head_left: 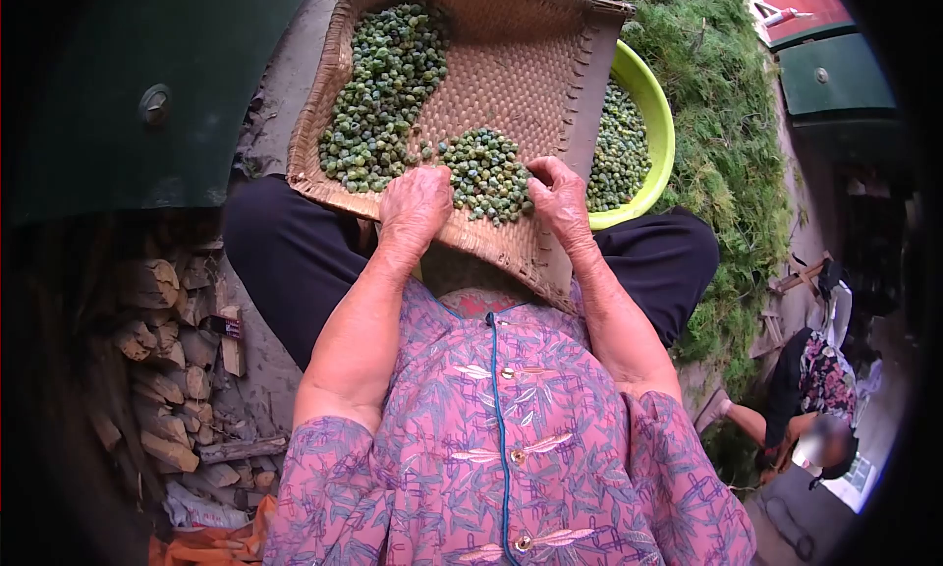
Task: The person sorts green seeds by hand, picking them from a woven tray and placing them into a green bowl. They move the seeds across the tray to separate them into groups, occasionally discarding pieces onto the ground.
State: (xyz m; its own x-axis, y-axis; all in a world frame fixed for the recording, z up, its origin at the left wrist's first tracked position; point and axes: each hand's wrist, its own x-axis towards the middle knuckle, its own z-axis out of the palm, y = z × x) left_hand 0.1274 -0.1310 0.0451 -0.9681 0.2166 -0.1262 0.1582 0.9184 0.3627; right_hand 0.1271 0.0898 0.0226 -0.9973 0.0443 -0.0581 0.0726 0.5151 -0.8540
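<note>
A woven basket tray lies across my lap, tilted, its near edge towards me. A long heap of small round green fruits fills its left side. A smaller pile of the same green fruits sits near the front edge between my hands. My left hand is at that pile's left side, fingers curled in and their tips mostly hidden. On the pile's right edge my right hand has thumb and fingers drawn together; whatever they hold is too small to make out.
A lime-green basin of green fruits stands right of the tray, partly behind it. Cut green foliage is heaped beyond. Stacked firewood lies at left, below a dark green panel. Another person is at lower right.
</note>
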